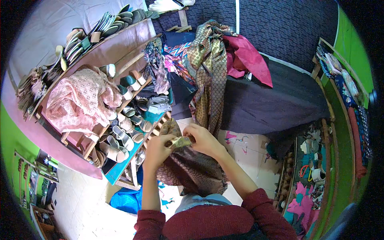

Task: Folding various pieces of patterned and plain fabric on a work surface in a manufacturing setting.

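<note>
We have the cloth [192, 170], brown and gold, at the centre of the frame, its folded edge raised and the rest bunched below. Our left hand [159, 147] pinches that edge, fingers closed on it; our right hand [201, 139], fingers bent, grips it just beside. Above, we see a similar drape [216, 84] and a red sheet [250, 60]; at left, shoes [123, 138] and pink lace [78, 98]; at upper left, soles [110, 25].

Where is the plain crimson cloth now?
In the head view, above centre, the crimson cloth lies on the dark cloth, just right of the brown patterned fabric.
</note>
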The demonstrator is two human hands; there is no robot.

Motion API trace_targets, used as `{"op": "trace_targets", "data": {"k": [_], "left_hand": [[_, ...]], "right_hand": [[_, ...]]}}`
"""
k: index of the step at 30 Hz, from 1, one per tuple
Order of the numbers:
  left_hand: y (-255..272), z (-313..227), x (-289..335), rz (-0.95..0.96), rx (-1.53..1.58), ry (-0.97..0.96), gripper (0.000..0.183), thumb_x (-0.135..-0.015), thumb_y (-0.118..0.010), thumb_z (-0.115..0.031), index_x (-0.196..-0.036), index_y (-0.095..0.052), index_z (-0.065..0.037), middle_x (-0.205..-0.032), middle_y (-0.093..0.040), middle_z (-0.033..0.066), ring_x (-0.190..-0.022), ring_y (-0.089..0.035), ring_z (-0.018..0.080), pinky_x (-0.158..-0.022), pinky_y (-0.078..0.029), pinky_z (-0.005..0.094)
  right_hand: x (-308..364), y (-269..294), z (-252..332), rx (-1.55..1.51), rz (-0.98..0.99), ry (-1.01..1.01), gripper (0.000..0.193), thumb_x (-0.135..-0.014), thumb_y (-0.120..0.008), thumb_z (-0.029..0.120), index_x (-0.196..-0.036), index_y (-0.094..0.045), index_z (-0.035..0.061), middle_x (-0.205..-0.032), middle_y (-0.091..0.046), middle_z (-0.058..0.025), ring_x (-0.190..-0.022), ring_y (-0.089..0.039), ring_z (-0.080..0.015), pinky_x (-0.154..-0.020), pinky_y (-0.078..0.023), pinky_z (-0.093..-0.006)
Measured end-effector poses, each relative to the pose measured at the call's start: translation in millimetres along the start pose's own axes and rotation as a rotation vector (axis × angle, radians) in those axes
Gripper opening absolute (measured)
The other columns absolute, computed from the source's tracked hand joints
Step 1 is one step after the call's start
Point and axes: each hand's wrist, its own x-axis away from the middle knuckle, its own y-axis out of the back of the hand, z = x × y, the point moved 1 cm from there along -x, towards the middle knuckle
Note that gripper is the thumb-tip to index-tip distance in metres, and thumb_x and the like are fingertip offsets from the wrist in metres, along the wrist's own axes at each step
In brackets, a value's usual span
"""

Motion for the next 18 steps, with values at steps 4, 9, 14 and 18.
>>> {"op": "trace_targets", "data": {"k": [4,9,14,18], "left_hand": [[35.7,17.1,7.2,-0.037,0.050,-0.141,0.033,-0.055,-0.059,0.000,-0.087,-0.064,-0.004,-0.080,-0.063,0.0145,-0.072,-0.061,0.0290,-0.066,-0.047,0.0336],[96.1,28.2,32.5,-0.480,0.148,-0.173,0.014,-0.058,-0.061,0.003,-0.072,-0.062,0.001,-0.067,-0.061,0.0075,-0.054,-0.054,0.0109,-0.047,-0.040,0.0232],[150.5,79.2,59.3,-0.731,-0.165,0.325,0.027,-0.062,-0.053,0.010,-0.085,-0.064,0.001,-0.076,-0.064,0.0138,-0.071,-0.061,0.0196,-0.067,-0.046,0.0295],[116.4,98.5,55.7,-0.321,-0.228,0.392,0.064,-0.051,-0.077,-0.006,-0.110,-0.054,0.000,-0.103,-0.058,0.0162,-0.094,-0.056,0.0268,-0.081,-0.043,0.0331]], "right_hand": [[14.1,-38.8,-16.0,0.135,-0.058,-0.055,0.037,-0.057,-0.058,-0.006,-0.092,-0.056,0.0039,-0.087,-0.058,-0.0126,-0.081,-0.057,-0.0303,-0.071,-0.045,-0.0359],[41.6,-86.3,-63.0,0.027,-0.206,-0.204,0.041,-0.057,-0.055,-0.008,-0.095,-0.060,0.0065,-0.089,-0.061,-0.0114,-0.084,-0.057,-0.0329,-0.073,-0.046,-0.0378],[75.7,-99.9,-113.2,0.039,-0.244,-0.564,0.040,-0.060,-0.052,-0.009,-0.095,-0.061,0.0058,-0.090,-0.061,-0.0169,-0.087,-0.058,-0.0327,-0.074,-0.046,-0.0349],[48.4,-85.8,-76.5,0.016,-0.289,-0.595,0.038,-0.061,-0.053,-0.007,-0.096,-0.061,0.0067,-0.085,-0.061,-0.0186,-0.081,-0.060,-0.0333,-0.069,-0.047,-0.0351]]}}
